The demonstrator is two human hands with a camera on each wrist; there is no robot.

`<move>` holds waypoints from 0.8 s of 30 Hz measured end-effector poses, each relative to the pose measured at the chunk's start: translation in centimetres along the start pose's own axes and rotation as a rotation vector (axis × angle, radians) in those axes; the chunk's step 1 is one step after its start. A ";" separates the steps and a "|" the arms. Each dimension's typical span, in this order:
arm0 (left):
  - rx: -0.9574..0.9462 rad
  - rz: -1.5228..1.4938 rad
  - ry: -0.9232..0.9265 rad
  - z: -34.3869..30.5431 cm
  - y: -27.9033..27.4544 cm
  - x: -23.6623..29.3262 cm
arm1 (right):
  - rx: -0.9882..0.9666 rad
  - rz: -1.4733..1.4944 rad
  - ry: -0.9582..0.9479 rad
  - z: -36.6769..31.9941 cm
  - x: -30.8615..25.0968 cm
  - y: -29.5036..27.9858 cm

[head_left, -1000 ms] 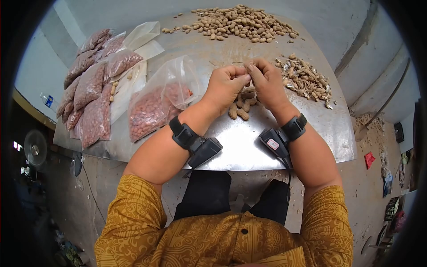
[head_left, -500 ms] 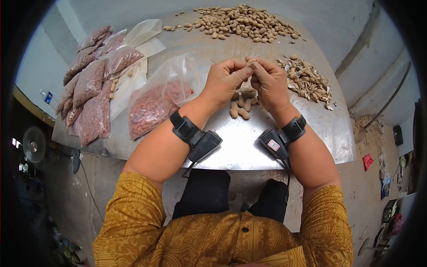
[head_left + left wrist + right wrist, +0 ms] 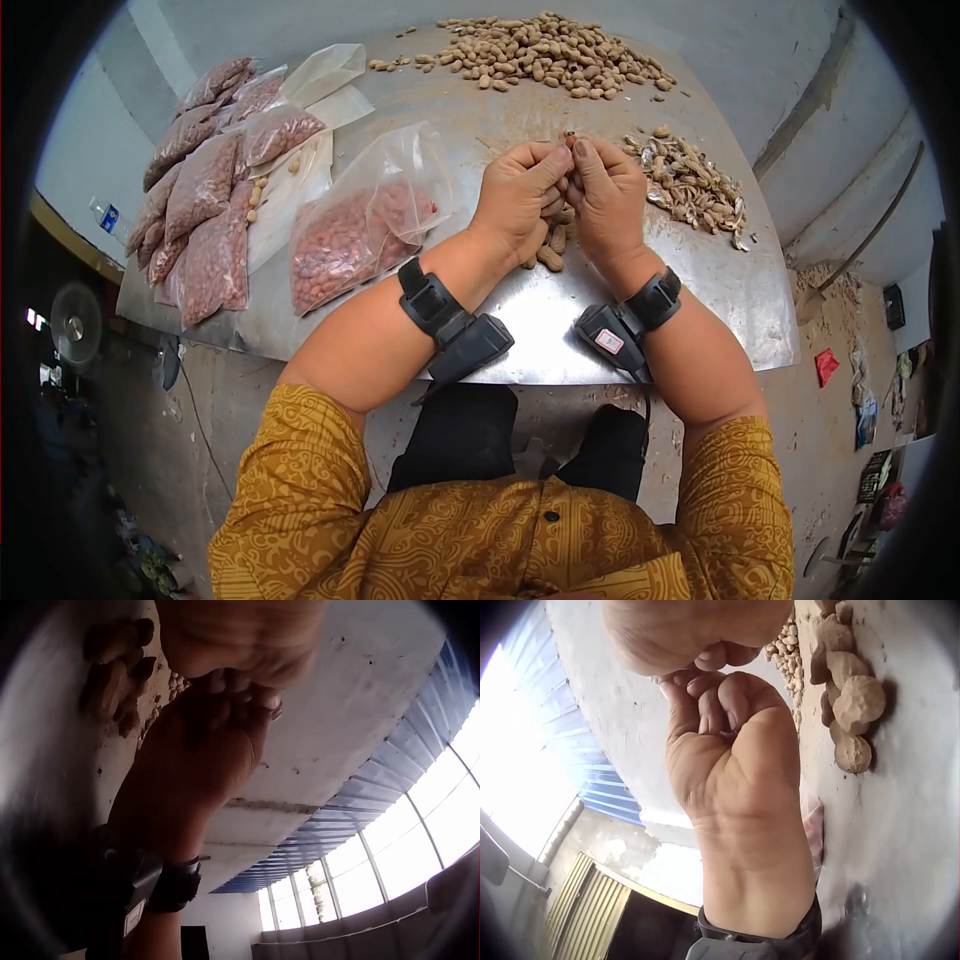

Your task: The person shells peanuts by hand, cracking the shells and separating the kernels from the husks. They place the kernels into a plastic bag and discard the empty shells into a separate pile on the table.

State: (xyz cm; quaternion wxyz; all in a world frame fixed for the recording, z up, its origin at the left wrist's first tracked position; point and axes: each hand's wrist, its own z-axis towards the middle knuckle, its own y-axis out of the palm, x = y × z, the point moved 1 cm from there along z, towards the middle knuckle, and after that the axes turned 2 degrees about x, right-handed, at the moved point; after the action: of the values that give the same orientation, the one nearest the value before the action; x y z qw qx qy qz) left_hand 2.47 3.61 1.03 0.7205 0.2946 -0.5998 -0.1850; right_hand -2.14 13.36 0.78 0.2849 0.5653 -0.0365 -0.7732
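Observation:
Both hands meet over the middle of the metal table [image 3: 520, 330]. My left hand [image 3: 545, 165] and right hand [image 3: 585, 160] pinch one peanut [image 3: 568, 140] between thumbs and fingertips, knuckles touching. A small heap of unshelled peanuts [image 3: 550, 250] lies directly below the hands, partly hidden by them. In the left wrist view the right hand [image 3: 195, 765] curls against the left hand's fingers [image 3: 240, 645], with the small heap of peanuts [image 3: 112, 667] beside them. The right wrist view shows the left hand [image 3: 735, 772], its fingers curled, and the small heap of peanuts [image 3: 851, 697] on the table.
A large pile of unshelled peanuts [image 3: 550, 55] lies at the table's far edge. Empty shells [image 3: 690, 180] are heaped to the right. An open plastic bag of red kernels [image 3: 350, 235] lies left of the hands, with several filled bags [image 3: 200, 200] further left.
The hands have drawn closer together and pressed knuckle to knuckle, settling slightly lower over the small heap. They keep pinching the peanut.

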 end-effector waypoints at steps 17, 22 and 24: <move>0.010 0.311 0.241 1.0 -0.6 -0.1 | -0.026 0.469 0.446 0.1 -0.2 0.2; -0.098 0.387 0.113 1.4 -1.4 0.0 | 0.009 0.623 0.566 0.6 0.4 -0.6; -0.087 0.329 0.042 1.2 -1.0 0.2 | 0.011 0.634 0.570 0.7 0.6 -0.8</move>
State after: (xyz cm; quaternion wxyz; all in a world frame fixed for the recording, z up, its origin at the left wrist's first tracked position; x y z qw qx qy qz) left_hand 1.47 2.49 0.64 0.7656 0.1648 -0.6161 -0.0839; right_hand -3.23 13.53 0.22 0.5043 0.7187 -0.1325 -0.4600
